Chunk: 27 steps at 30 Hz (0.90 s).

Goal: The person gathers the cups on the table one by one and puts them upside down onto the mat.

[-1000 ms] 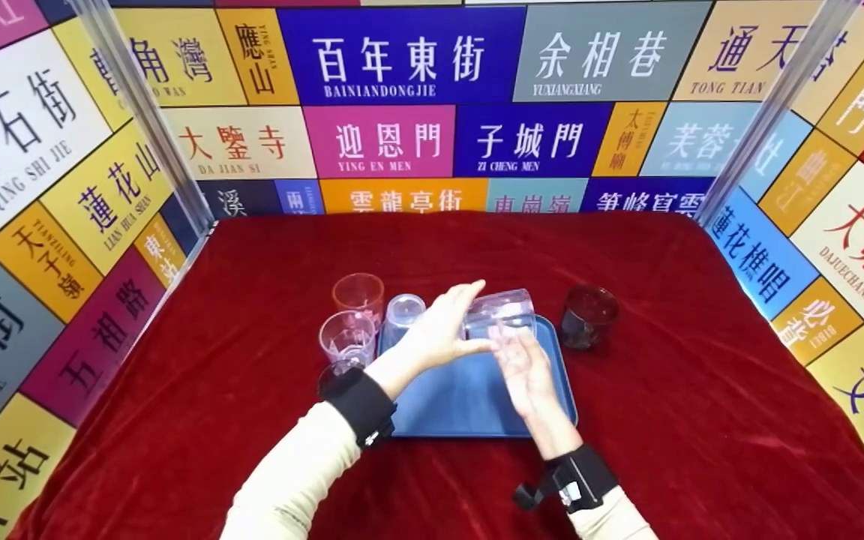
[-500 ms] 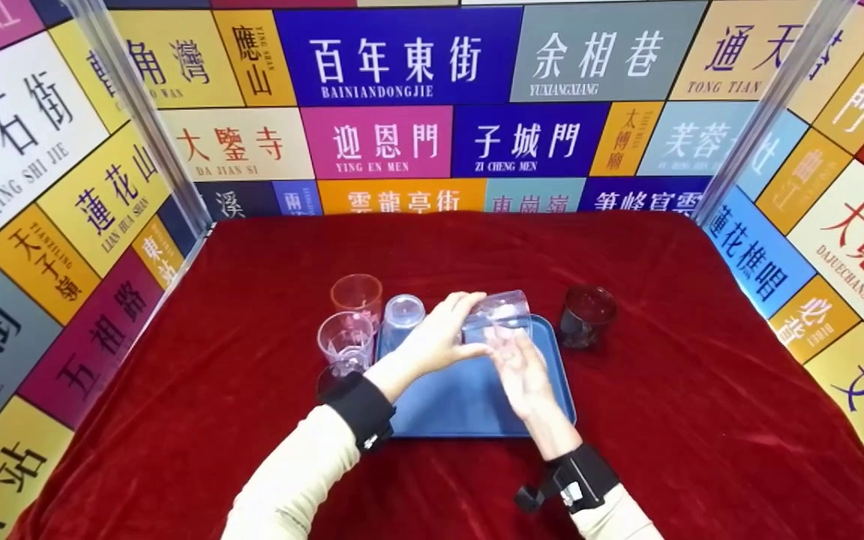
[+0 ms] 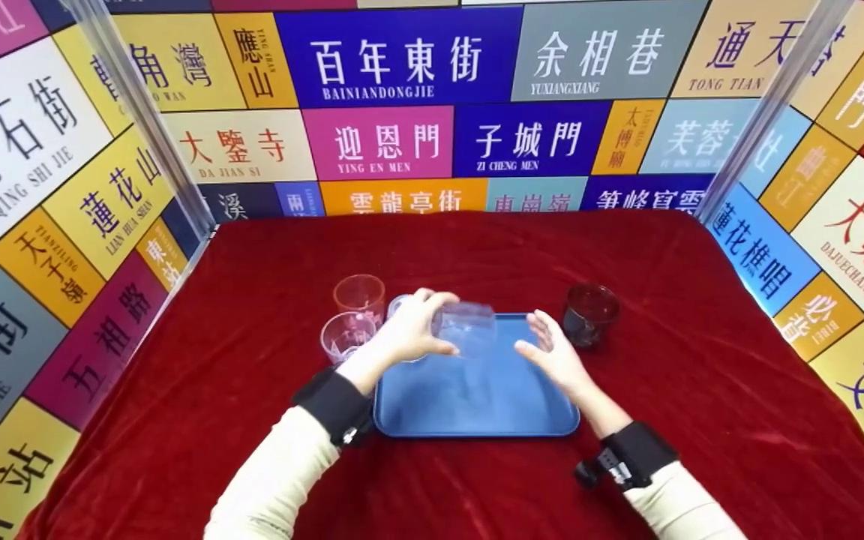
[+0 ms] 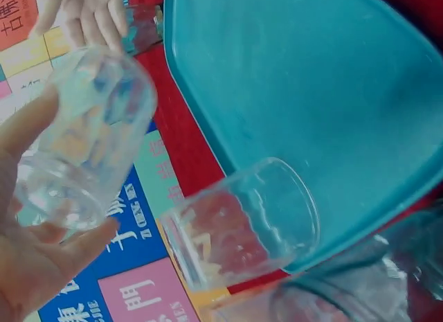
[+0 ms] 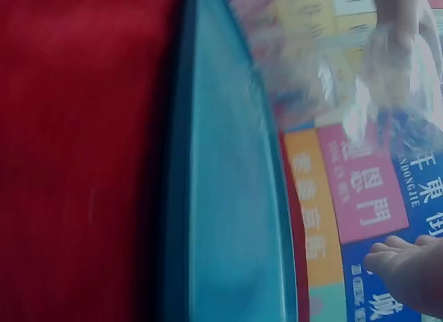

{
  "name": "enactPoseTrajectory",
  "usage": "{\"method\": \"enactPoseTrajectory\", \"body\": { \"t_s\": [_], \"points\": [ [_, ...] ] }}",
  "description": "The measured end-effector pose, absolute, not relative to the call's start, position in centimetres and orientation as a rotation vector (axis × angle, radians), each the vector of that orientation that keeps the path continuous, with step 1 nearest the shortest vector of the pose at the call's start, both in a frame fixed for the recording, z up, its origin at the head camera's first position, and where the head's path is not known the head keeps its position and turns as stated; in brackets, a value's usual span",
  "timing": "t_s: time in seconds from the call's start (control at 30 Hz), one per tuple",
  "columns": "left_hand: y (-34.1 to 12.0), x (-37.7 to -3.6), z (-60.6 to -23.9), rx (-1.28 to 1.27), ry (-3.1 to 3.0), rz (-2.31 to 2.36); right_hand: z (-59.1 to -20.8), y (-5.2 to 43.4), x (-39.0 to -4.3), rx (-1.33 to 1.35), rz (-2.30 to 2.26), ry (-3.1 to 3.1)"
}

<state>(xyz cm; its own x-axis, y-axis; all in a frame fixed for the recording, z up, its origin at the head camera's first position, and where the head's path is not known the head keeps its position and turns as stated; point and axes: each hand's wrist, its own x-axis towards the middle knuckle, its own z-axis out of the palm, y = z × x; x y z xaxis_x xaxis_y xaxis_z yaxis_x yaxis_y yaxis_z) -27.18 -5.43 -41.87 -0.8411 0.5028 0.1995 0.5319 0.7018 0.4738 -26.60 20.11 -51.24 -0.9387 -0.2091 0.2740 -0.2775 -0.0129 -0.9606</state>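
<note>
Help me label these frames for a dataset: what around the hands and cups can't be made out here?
- Head view: the left hand covers much of the clear cup and the cup behind it on the blue tray.
- Right wrist view: motion blur smears the held cup; the right hand is cut off by the edge.
- Left wrist view: the cups at the bottom right run off the frame.

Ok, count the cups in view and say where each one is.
5 that I can tell. A clear cup in the left hand above the blue tray; an upturned cup behind that hand, mostly hidden; a pink cup and another clear cup left of the tray; a dark cup right of it.
</note>
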Motion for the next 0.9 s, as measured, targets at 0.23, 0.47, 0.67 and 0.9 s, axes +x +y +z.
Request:
{"method": "enactPoseTrajectory", "body": {
  "t_s": [0.23, 0.47, 0.67, 0.9],
  "points": [
    [-6.6, -26.0, -42.8, -0.948, -3.107, -0.466, -46.7, 20.9, -23.8, 0.416, 1.749, -2.537],
    [-7.1, -25.0, -43.4, -0.908, -3.183, -0.150, -49.0, 22.6, -24.4, 0.449, 1.541, -2.661],
    [-6.8, -25.0, -43.8, -0.872, -3.160, -0.060, -49.3, 23.0, -24.3, 0.424, 1.426, -2.691],
    [-6.3, -25.0, -44.0, -0.849, -3.167, 0.045, -49.3, 23.4, -24.3, 0.452, 1.431, -2.712]
  ]
}}
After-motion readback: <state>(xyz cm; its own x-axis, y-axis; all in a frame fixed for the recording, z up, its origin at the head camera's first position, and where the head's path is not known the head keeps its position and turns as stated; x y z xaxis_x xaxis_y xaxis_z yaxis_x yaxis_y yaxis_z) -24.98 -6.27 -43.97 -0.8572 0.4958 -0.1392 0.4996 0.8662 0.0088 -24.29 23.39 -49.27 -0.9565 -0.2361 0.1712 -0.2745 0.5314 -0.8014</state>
